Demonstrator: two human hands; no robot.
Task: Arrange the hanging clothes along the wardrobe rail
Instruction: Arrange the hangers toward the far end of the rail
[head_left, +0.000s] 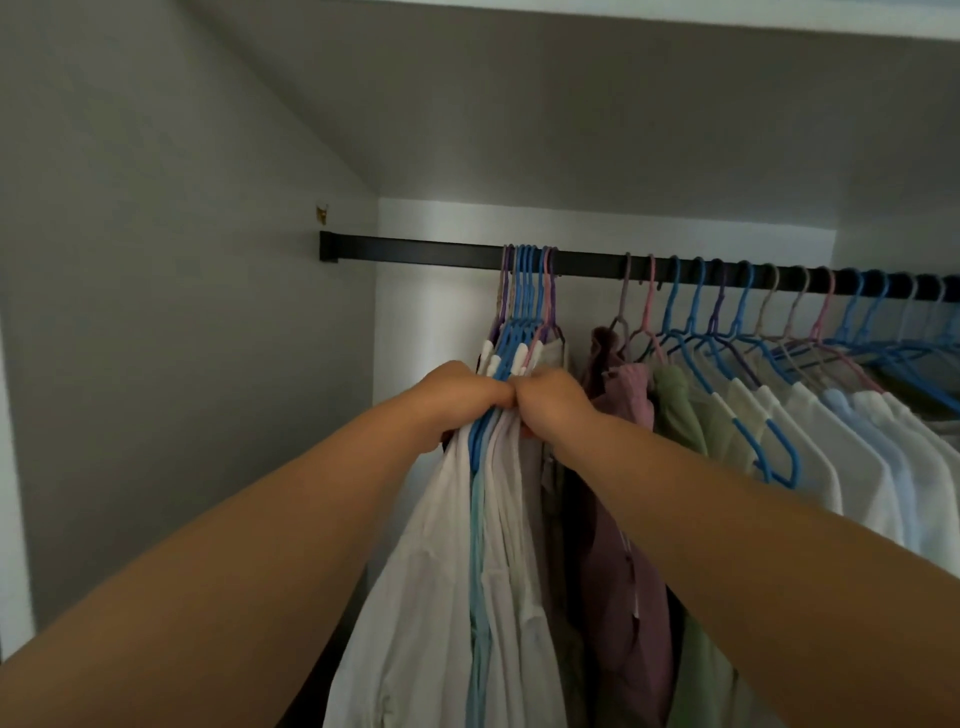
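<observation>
Both grips are closed on the same bunch of clothes: our left hand (457, 397) curls its fingers round the left side of the bundled garments (498, 519) just under the hanger shoulders, and our right hand (553, 402) clutches the right side, the knuckles of the two hands touching.

Going from the left, we see the grey side wall (171, 312) of the wardrobe, with a small brass fitting (322, 213) just above the end of the dark rail (415, 253). A bare stretch of rail follows. Then comes the tight cluster of hangers (527, 291), blue, purple and pink, their hooks pressed together on the rail, carrying the white, pale blue and cream garments we hold.

Past a short gap on the rail hangs a mauve garment (623, 519), partly hidden behind our right forearm (727, 509), and next to it a green garment (678, 410). Further right the spread row of hangers (779, 312) sits evenly spaced, bearing the white shirts (852, 447), with a few hooks at the far edge blurred. Above everything runs the wardrobe's top panel (571, 104).
</observation>
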